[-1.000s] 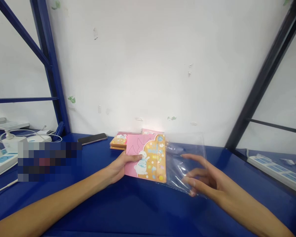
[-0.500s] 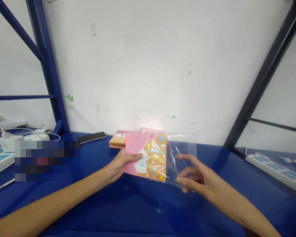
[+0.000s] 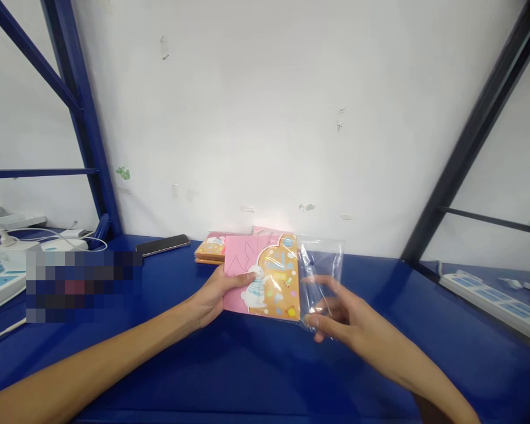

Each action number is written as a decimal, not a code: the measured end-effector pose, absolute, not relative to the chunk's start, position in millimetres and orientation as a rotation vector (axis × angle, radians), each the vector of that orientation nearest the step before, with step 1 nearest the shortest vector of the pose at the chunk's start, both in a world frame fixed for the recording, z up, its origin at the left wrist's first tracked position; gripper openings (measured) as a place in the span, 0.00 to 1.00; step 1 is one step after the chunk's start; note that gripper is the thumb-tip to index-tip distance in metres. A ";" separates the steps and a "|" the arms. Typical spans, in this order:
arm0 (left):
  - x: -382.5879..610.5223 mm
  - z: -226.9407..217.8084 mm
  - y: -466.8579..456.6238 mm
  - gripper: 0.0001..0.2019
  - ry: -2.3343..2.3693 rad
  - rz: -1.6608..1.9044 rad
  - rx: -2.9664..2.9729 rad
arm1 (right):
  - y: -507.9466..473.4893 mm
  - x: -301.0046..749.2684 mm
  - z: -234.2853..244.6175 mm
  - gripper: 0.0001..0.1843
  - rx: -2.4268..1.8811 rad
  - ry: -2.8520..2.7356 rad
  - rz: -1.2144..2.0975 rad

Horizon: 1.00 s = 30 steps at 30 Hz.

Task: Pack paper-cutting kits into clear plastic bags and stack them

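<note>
My left hand grips the left side of a pink and orange booklet with a white rabbit on its cover, thumb in front and fingers behind. A clear plastic bag covers the orange part and extends past its right edge. At that loose end, the thumb and fingers of my right hand pinch the bag near its lower side. Both hands hold the booklet and bag above the blue table. Behind the booklet lies a stack of similar booklets, partly hidden.
A black phone lies at the back left. White chargers and cables crowd the left side beside a pixelated patch. A white power strip runs along the right. Blue metal posts and a wall stand behind.
My right hand has moved left, closer to the booklet, and the loose bag end has bunched up and shortened. The left hand keeps its hold on the booklet.
</note>
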<state>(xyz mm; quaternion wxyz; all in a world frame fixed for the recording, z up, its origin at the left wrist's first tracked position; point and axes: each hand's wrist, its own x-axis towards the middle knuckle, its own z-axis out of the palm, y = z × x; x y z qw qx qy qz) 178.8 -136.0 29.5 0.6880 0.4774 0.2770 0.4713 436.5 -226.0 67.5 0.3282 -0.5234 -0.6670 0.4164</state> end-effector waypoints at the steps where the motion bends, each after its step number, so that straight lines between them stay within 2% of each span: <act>1: 178.8 29.4 -136.1 0.39 0.615 1.054 1.083 | -226.0 436.3 67.9 0.27 -1.380 -1.761 1.084; 7: 182.6 32.5 -140.8 0.37 0.614 1.106 1.155 | -221.7 452.1 66.7 0.34 -1.450 -1.749 0.921; 10: 186.6 37.8 -145.3 0.34 0.645 1.217 1.231 | -219.8 464.7 65.0 0.41 -1.481 -1.641 0.630; 14: 186.9 41.1 -149.1 0.25 0.822 1.433 1.387 | -224.1 466.7 70.4 0.51 -1.426 -1.548 0.133; 15: 185.6 40.9 -149.8 0.22 0.864 1.476 1.434 | -225.5 464.0 72.3 0.49 -1.406 -1.563 0.008; 19: 178.7 39.1 -152.6 0.10 0.832 1.542 1.681 | -224.7 449.2 72.6 0.28 -1.281 -1.762 -0.382; 23: 175.3 39.5 -154.8 0.08 0.770 1.623 1.873 | -214.7 436.6 60.8 0.14 -1.162 -1.975 -0.427; 27: 173.8 38.2 -152.7 0.04 0.844 1.803 2.017 | -206.0 424.9 51.0 0.15 -1.103 -2.077 -0.434; 30: 172.2 34.1 -150.2 0.06 0.938 1.872 2.081 | -202.9 416.2 46.9 0.17 -1.060 -2.081 -0.427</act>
